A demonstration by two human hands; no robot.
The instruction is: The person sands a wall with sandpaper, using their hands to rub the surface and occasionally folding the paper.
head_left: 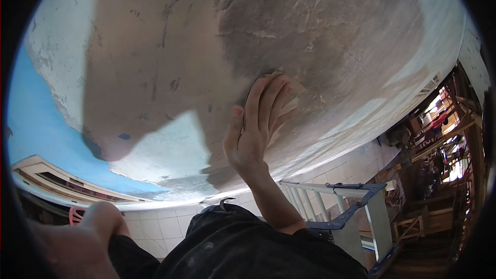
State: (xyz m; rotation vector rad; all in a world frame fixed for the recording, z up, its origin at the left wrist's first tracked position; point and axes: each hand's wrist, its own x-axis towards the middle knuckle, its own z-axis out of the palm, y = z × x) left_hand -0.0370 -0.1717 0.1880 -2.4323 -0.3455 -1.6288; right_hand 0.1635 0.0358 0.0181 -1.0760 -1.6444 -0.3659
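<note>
Sandpaper sheet, one, pressed to ceiling by right hand.

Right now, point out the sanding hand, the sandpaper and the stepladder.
right hand [253, 134], head view, back of the hand
sandpaper [292, 104], head view, edge showing past the fingers
stepladder [356, 204], head view, blue bracket at its top

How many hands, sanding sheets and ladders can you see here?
Hands: 2, the right hand flat on the ceiling, the left hand low in the corner
Sanding sheets: 1, the sanding sheet under the right hand's fingers
Ladders: 1, the ladder
Total: 4
</note>
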